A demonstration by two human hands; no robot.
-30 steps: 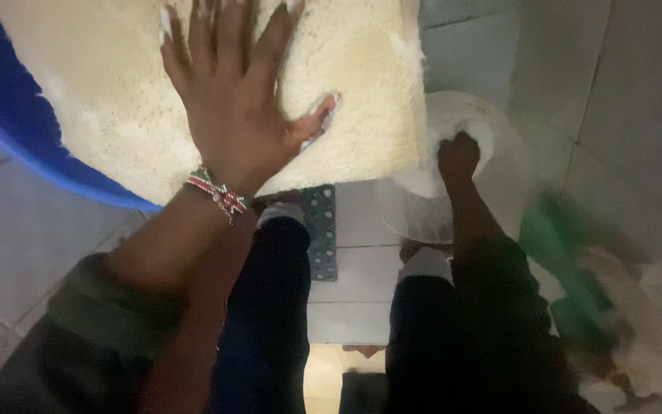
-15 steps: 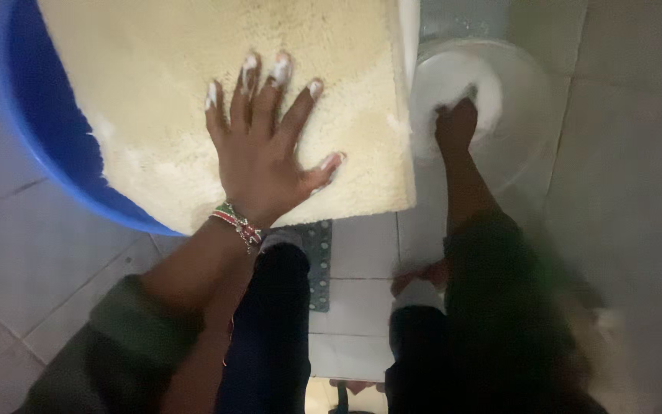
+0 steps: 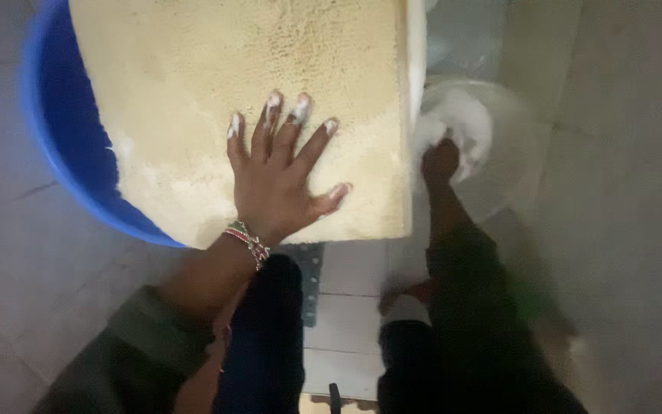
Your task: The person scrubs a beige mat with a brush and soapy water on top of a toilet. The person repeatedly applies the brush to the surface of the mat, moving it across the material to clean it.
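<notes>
Two hands work at once. At upper centre of the frame a cream shaggy mat (image 3: 216,92) lies over a blue basin (image 3: 63,161); the left hand (image 3: 277,180) presses flat on it, fingers spread, gripping nothing. Right of the mat, the right hand (image 3: 440,159) is clenched in white suds (image 3: 465,126) inside a clear round bowl (image 3: 519,153) on the grey tiled floor (image 3: 630,230).

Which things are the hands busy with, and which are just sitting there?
Busy with:
- left hand, spread flat on the cream shaggy mat
- blue basin, under the mat
- right hand, in the white foam of the clear bowl

Just sitting there:
- perforated floor grate
- tiled floor
</notes>
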